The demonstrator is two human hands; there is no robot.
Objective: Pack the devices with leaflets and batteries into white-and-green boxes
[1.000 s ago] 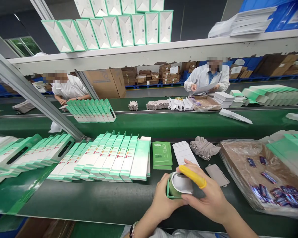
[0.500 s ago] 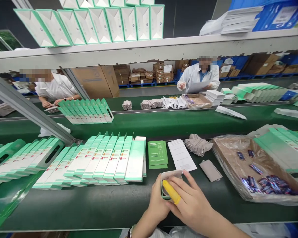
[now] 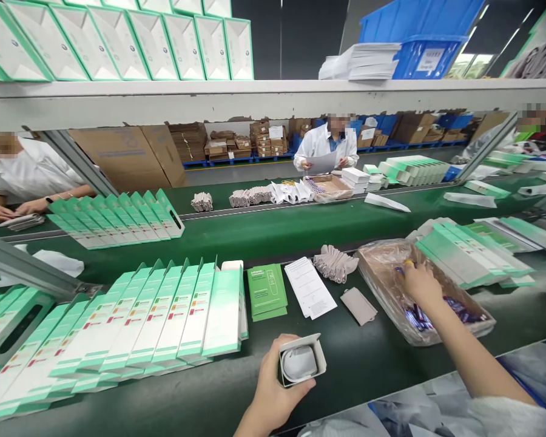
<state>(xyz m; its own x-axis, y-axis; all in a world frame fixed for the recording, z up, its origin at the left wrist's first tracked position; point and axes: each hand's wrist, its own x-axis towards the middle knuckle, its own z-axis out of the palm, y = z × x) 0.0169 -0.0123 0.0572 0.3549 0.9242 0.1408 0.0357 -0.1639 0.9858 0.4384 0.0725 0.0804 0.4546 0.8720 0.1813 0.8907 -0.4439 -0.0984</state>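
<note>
My left hand (image 3: 273, 382) is wrapped round a small open carton (image 3: 320, 357), its open end turned toward me. Inside the carton sits a rounded white device (image 3: 299, 363). My right hand (image 3: 421, 282), with a yellow cover on one finger, is down in the plastic-lined cardboard tray (image 3: 382, 297). Its fingers are closed at a small blue-purple battery (image 3: 399, 270), partly hidden by them. More batteries (image 3: 459, 308) lie in the tray below my wrist. A folded grey pouch (image 3: 358, 306) lies between the carton and the tray.
Green booklets (image 3: 267, 290), white leaflets (image 3: 310, 287) and a bunch of grey pouches (image 3: 335, 264) lie ahead. A row of green-white boxes (image 3: 195, 312) fills the left; more boxes (image 3: 464, 249) lie beyond the tray. A shelf (image 3: 264, 97) crosses overhead. Co-workers (image 3: 327, 145) sit opposite.
My right hand has left the carton and reached right into the battery tray. My left hand keeps the carton, and the white device inside now shows. The view has shifted right.
</note>
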